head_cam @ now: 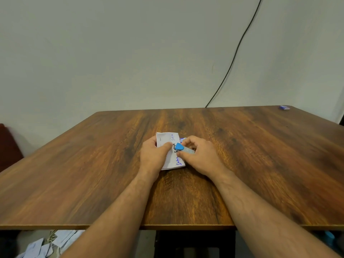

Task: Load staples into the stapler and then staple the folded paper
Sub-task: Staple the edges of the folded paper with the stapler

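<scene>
A folded white paper [168, 138] with blue and black handwriting lies at the middle of the wooden table [93, 164]. My left hand [154, 155] presses on its left half, thumb on top. My right hand [200, 155] grips a small blue stapler [183, 148] whose blue front tip sits over the paper's right edge. A bit of a blue and white item [183, 139], perhaps a staple box, peeks out behind my right fingers.
A small blue and white box [284, 107] lies at the table's far right corner. A black cable [236, 53] runs down the wall behind the table. Several loose papers [46, 244] lie on the floor at the lower left.
</scene>
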A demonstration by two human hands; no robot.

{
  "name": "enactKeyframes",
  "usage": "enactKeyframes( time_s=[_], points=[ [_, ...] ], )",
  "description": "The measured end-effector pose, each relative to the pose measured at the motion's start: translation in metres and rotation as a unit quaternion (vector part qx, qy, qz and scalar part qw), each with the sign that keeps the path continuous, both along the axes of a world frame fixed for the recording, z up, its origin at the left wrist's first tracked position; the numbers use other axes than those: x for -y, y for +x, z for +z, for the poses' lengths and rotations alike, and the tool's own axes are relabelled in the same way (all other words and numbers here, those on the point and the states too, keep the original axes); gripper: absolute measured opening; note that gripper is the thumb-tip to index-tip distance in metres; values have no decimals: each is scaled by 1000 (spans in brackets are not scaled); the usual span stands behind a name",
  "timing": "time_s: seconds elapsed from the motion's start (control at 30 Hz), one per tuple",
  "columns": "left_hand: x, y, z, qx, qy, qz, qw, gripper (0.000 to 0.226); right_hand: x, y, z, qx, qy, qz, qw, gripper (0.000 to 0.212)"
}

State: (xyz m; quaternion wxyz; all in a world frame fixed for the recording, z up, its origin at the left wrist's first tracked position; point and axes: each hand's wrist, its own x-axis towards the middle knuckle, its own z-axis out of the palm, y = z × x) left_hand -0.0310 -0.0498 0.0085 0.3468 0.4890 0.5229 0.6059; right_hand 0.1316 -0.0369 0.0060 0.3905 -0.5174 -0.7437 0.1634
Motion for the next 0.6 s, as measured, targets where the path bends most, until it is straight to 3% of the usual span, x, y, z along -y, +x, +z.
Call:
enactKeyframes(
  time_s=[0.2, 0.47, 0.6],
  points=[
    [-3, 0, -3, -23, 2, 18, 1000, 16, 6, -7, 2, 70, 52, -47, 995, 22],
    [-6, -4, -4, 26, -18, 36, 999, 15, 7, -20, 5, 115, 112, -25, 987, 15],
    [-11, -12, -2, 162, -31, 92, 982, 21, 9, -16, 4, 146, 97, -13, 984, 14]
  ],
)
